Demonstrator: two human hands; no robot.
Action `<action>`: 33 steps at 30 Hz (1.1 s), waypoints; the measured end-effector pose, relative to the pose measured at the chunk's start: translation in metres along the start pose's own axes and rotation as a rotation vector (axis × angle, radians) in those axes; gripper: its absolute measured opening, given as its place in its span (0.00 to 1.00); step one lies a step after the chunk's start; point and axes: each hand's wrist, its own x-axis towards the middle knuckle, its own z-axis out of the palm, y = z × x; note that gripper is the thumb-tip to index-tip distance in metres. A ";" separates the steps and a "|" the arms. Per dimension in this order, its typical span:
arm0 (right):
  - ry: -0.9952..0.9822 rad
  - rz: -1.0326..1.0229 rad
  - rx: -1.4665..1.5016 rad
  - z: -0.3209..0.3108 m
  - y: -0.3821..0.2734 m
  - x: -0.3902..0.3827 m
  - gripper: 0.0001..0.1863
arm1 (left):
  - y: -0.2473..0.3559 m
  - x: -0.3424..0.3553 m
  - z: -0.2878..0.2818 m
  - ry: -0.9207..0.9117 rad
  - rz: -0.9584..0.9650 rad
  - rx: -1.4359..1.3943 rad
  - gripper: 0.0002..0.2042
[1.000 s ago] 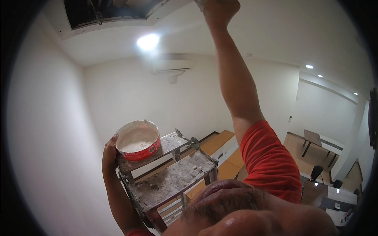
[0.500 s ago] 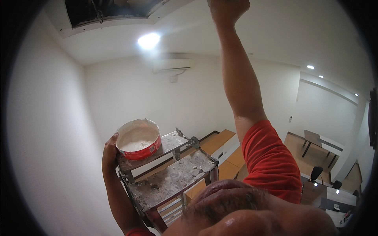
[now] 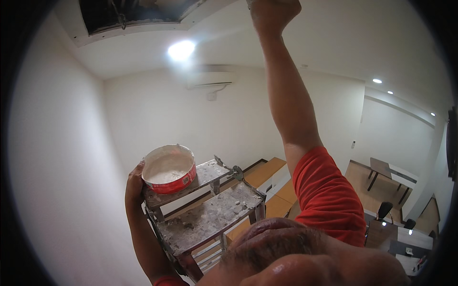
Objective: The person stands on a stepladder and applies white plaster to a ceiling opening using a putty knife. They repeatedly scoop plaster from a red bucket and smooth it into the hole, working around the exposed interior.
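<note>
A round red-and-white tub, its inside coated with pale paste, stands on the top step of a stepladder at the left. My left hand grips the tub's left side, with the fingers curled up along its wall and partly hidden behind it. Overhead, my right arm stretches up toward the ceiling, and my right hand is bent into a closed shape at the top edge. Its fingertips lie beyond the picture; a whitish bit shows at its left side, too cropped to name.
A dark opening is cut in the ceiling at upper left. A white wall runs close along the left. Below are wooden-topped cabinets; tables and chairs stand at lower right. White lumps and dust cover the ladder's steps.
The whole view has shifted very slightly. My right hand has moved a touch to the left and up; my left hand keeps its place at the tub.
</note>
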 end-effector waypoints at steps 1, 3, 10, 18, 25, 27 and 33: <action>-0.002 0.000 0.024 0.002 -0.007 -0.004 0.14 | 0.000 -0.001 0.000 0.006 0.006 -0.003 0.25; 0.012 -0.049 0.083 0.006 -0.019 -0.013 0.11 | 0.000 -0.002 0.000 0.008 0.007 -0.004 0.25; 0.004 0.027 0.061 0.003 -0.002 -0.009 0.11 | -0.005 0.004 -0.006 -0.006 -0.005 0.010 0.25; 0.006 0.213 0.183 0.006 -0.006 0.000 0.11 | 0.003 -0.004 -0.002 -0.014 -0.008 0.009 0.25; 0.023 0.372 0.321 0.007 -0.023 -0.005 0.09 | -0.006 0.004 -0.004 -0.034 0.023 -0.030 0.24; -0.047 0.172 0.195 -0.002 -0.021 -0.012 0.08 | -0.007 0.006 -0.003 -0.069 0.025 -0.052 0.23; -0.157 -0.468 -0.135 -0.048 -0.015 -0.007 0.08 | -0.011 0.007 -0.004 -0.070 0.074 -0.071 0.23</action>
